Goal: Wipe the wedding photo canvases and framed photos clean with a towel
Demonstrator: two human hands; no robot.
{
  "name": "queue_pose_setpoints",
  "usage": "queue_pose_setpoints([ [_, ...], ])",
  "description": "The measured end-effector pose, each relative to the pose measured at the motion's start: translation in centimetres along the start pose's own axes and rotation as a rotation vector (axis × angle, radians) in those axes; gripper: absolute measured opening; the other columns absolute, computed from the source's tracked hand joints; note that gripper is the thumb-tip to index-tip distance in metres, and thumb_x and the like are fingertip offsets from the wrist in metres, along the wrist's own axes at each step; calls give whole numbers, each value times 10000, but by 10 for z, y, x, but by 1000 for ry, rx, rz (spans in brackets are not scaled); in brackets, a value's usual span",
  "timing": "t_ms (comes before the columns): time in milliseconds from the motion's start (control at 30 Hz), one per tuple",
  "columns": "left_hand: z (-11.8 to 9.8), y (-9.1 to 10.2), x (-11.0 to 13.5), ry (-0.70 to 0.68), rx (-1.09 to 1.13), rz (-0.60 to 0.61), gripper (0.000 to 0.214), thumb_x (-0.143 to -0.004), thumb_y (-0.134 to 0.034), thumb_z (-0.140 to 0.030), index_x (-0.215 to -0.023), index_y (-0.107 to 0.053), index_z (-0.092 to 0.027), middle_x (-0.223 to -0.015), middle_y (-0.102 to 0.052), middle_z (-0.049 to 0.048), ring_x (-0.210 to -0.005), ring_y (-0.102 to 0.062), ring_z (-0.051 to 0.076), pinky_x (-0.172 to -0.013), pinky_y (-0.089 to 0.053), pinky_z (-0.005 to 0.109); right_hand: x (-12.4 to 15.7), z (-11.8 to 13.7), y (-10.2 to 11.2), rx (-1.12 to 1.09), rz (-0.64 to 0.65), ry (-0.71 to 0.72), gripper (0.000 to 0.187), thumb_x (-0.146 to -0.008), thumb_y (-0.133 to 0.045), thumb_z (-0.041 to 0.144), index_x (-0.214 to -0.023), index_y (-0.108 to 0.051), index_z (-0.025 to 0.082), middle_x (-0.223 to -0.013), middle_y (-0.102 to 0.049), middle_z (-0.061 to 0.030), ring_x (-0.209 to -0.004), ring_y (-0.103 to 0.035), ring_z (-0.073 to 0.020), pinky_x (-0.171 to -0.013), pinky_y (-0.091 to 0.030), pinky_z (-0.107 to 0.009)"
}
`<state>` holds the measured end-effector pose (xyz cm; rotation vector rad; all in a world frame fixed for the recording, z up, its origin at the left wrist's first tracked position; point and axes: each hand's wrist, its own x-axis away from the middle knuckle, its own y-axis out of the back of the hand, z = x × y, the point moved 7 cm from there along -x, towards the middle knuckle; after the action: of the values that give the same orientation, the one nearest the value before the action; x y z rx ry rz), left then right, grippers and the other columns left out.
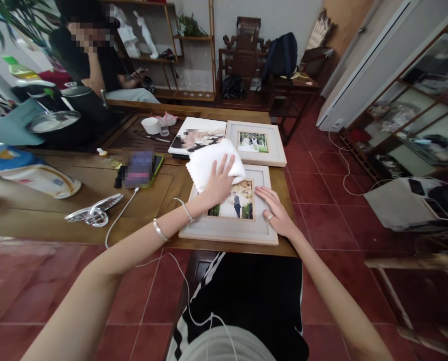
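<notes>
A folded white cloth (203,168) lies over the upper left part of a pale framed photo (193,231) near the table's front edge. My left hand (220,184) rests flat on this cloth, its fingers spread. On the frame's right side lies my right hand (278,213), with its fingers stretched out toward the picture and a ring on one finger. A second framed photo (276,159) is just behind, and a white photo panel (208,124) sits beside it on the left. The cloth covers the near frame's upper left corner.
Left on the wooden table (159,205) are a phone (139,169) on a cable, a silver clip-like object (96,211), a small dropper bottle (109,158), a blue-and-white package (31,168) and a white cup (150,125). Across the table sits a person (96,65).
</notes>
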<state>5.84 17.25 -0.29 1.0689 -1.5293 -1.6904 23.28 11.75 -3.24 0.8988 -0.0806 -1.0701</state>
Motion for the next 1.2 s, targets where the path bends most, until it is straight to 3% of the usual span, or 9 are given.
queue_pose_setpoints([
  [133, -16, -4, 3, -124, -6, 122, 351, -869, -531, -136, -1179, -691, -93, -1632, -160, 179, -1495, -92, 422, -1184, -149, 630, -1, 1, 2, -11, -10, 16, 518, -984, -392, 431, -1477, -399, 273, -1525, -431, -102, -1453, -306, -295, -1200, -246, -577],
  [400, -74, 17, 90, -280, 43, 289, 351, -823, -586, -177, -1148, -719, -169, -1597, -293, 153, -1467, -235, 419, -1139, -280, 608, -3, 1, 6, -38, -23, -42, 529, -928, -475, 289, -1455, -433, 288, -1511, -453, -85, -1447, -325, -287, -1203, -254, -570],
  [567, -85, 28, 116, -316, 80, 285, 340, -795, -637, -224, -1123, -725, -205, -1598, -305, 127, -1460, -272, 398, -1132, -298, 556, -4, -2, 6, -34, -37, -38, 558, -882, -480, 228, -1436, -467, 300, -1493, -484, -68, -1431, -355, -297, -1192, -263, -593],
  [933, -73, 28, 108, -343, 133, 262, 361, -857, -547, -170, -1185, -696, -189, -1592, -313, 129, -1471, -267, 363, -1143, -303, 546, -7, -7, 9, -45, -80, -49, 512, -869, -511, 248, -1379, -545, 286, -1447, -535, -82, -1400, -413, -302, -1180, -296, -580],
  [1033, -61, 19, 90, -305, 133, 208, 367, -869, -524, -151, -1194, -690, -188, -1602, -293, 120, -1479, -249, 355, -1150, -296, 550, -6, -7, 8, -34, -75, -32, 486, -898, -506, 312, -1382, -539, 281, -1440, -545, -91, -1401, -410, -308, -1176, -292, -588],
  [1200, -32, 5, 38, -199, 84, 109, 387, -884, -486, -128, -1226, -666, -141, -1632, -185, 138, -1502, -151, 356, -1184, -226, 557, -2, -6, 6, 20, -70, -2, 497, -951, -457, 433, -1422, -488, 279, -1455, -525, -109, -1414, -390, -314, -1173, -290, -593],
])
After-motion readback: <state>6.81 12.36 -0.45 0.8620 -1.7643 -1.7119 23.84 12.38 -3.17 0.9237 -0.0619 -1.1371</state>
